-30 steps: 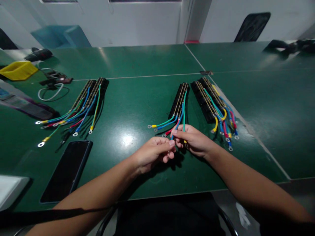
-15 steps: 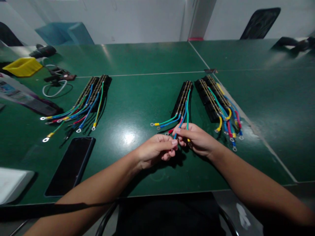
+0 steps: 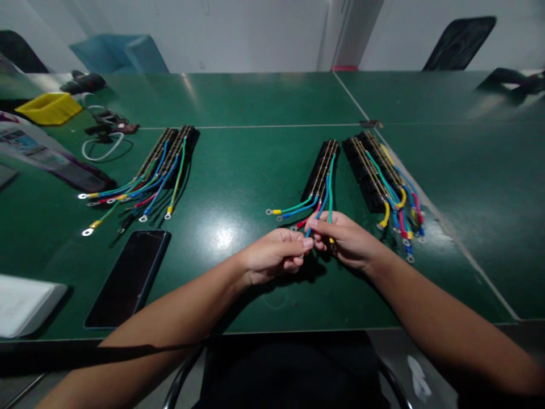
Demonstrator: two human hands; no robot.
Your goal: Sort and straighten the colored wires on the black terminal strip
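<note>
"One blue wire [image 3: 324,200] gripped?"
"Yes, your left hand [image 3: 279,254] and right hand [image 3: 346,240] pinch it, off the middle block's [image 3: 315,171] near end. It looks attached already; what's left, I can't tell."

Head-worn view faces forward and down across the table [image 3: 238,165], seemingly near.

Pale wall [image 3: 264,34], black chair back [image 3: 462,44] at right, glossy green table [image 3: 238,99] with bright glare, grey floor [image 3: 395,347]
</note>
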